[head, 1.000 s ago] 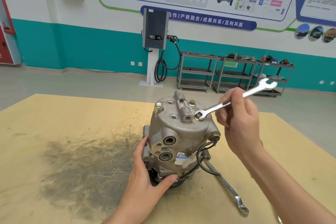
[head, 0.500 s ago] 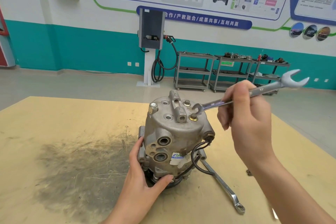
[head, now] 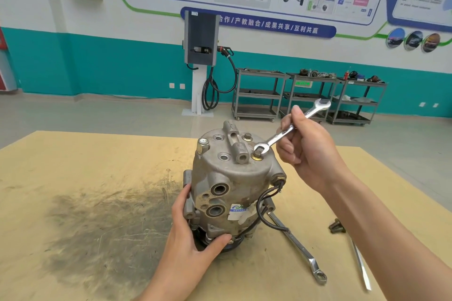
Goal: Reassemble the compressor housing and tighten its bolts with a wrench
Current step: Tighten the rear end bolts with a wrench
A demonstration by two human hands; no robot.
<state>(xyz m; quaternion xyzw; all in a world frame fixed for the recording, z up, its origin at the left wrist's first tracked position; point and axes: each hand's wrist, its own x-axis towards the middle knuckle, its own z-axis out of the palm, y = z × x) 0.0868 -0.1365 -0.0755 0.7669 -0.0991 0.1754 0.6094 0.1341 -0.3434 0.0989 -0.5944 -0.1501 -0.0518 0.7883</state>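
The compressor (head: pixel 232 186) stands up on end in the middle of the wooden table (head: pixel 73 178), and my left hand (head: pixel 193 234) is wrapped around its bottom part, thumb in front and fingers behind. My right hand (head: pixel 305 151) pinches a wrench (head: pixel 291 129) in curled fingers, and the wrench's open end sits on a bolt (head: pixel 257 154) on top. Another wrench (head: pixel 300 249) lies on the table beside the compressor.

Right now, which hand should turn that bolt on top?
The right hand: it grips the silver open-end wrench, seated on the brass-washered bolt. The left hand steadies the grey metal compressor.
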